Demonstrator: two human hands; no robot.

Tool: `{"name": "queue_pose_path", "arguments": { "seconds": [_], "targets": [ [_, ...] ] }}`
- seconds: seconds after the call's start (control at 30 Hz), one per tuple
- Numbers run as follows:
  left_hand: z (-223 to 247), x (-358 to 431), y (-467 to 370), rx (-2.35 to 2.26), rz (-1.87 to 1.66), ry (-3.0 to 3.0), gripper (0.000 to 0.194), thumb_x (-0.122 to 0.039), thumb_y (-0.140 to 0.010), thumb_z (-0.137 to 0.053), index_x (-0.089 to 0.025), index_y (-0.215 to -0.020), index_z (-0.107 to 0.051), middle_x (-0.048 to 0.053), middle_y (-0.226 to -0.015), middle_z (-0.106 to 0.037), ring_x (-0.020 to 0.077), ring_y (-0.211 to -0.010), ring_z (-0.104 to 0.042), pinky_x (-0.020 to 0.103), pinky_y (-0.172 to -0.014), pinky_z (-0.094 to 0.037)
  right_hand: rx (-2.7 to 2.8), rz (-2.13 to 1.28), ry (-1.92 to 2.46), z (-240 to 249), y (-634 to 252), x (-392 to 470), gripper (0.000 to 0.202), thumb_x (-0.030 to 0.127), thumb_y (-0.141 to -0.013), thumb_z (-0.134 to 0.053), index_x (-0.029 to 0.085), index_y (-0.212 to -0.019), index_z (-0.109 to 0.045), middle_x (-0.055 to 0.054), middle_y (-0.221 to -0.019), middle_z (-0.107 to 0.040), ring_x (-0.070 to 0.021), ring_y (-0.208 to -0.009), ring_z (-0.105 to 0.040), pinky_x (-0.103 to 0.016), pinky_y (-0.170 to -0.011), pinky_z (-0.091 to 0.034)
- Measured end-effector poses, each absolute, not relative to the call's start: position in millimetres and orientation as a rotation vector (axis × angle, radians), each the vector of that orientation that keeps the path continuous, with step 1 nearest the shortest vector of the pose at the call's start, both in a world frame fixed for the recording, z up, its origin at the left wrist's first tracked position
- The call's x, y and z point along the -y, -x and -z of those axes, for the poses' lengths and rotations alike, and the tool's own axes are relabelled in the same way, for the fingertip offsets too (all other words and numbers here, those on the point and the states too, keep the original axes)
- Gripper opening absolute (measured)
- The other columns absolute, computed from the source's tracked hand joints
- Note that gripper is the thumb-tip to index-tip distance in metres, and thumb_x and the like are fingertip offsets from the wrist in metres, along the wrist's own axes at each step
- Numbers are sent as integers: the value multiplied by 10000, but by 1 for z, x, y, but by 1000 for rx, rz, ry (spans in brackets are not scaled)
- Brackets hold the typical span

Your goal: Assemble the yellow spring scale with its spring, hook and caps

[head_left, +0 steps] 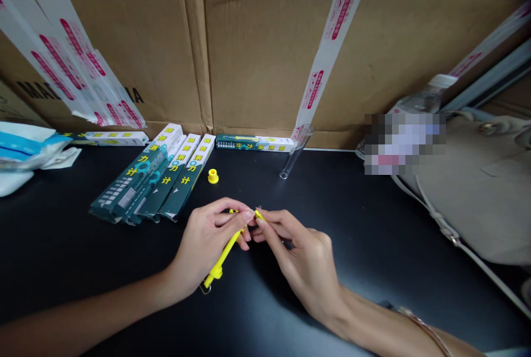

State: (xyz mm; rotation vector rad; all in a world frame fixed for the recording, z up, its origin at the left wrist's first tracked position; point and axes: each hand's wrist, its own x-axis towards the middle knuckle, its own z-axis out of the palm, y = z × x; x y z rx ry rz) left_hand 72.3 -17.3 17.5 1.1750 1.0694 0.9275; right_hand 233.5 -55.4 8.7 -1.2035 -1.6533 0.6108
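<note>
My left hand (211, 238) is closed round a slim yellow plastic rod (226, 254), which slants down toward me. A collar and a small wire hook (205, 288) show at its lower end. Thumb and fingertips of my right hand (301, 252) pinch a small yellow plastic piece (259, 215); whether it joins the rod is hidden by the fingers. Both sets of fingertips nearly meet above the black table. Beyond them stand a yellow flanged cap (213, 176) and a clear plastic tube (296, 152), the tube leaning against a flat box.
Several green-and-white spring scale boxes (182, 177) lie left of the cap. Another such box (253, 143) rests along the cardboard carton (257, 58) at the back. On the right are a clear bottle (423, 99) and a beige bag (473, 191); a blue-white packet (29, 144) lies far left.
</note>
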Motion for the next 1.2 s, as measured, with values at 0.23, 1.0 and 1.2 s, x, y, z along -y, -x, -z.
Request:
{"name": "queue_pose_path", "arguments": {
  "seconds": [0.23,1.0,1.2],
  "targets": [
    [-18,16,-73,-1070,-928,-1158,259,-395,-788,-758,-154,-807,-666,-11,-547,-679,140,-494,-632,244,-558,-508,1657,-679,1190,-10,-235,52,85,194,-974,-592,210,-997,-672,-4,-798,-804,-170,-709,-791,-234,-679,-652],
    [-10,19,-73,-1058,-886,-1208,513,-476,-815,-736,-252,-762,-278,-62,-553,-628,79,-440,-508,173,-436,-346,1809,-731,1165,-17,-249,42,185,198,-990,-540,212,-1028,-720,-6,-832,-785,-151,-715,-755,-233,-676,-612],
    [-9,20,-72,-1039,-895,-1199,484,-473,-819,-731,-240,-751,-312,-67,-540,-604,58,-413,-472,162,-420,-322,1861,-673,1121,-16,-247,42,238,138,-997,-482,216,-1034,-703,-8,-838,-758,-137,-714,-722,-230,-704,-599]
  ]
}}
